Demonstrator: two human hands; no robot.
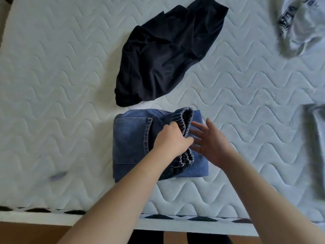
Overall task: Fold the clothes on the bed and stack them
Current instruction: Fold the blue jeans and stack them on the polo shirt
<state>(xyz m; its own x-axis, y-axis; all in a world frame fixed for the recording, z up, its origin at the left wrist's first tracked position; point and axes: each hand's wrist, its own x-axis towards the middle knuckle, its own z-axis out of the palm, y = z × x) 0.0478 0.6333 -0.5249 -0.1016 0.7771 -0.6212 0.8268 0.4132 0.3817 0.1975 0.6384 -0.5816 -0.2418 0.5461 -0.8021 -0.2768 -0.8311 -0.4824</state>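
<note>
Folded blue jeans point(131, 143) lie on the white quilted mattress point(61, 85) near its front edge, back pocket facing up. My left hand point(171, 141) grips the dark elastic cuffs of the jeans on top of the fold. Just to the right, my right hand point(209, 138) is spread with straight fingers, over the lighter blue layer, beside the cuffs. A crumpled black garment point(167, 51) lies unfolded just behind the jeans.
A white garment with dark lettering point(299, 23) lies crumpled at the far right corner. A grey folded piece point(316, 147) sits at the right edge. The mattress front edge has a black-and-white patterned border point(175, 217); wooden floor lies below.
</note>
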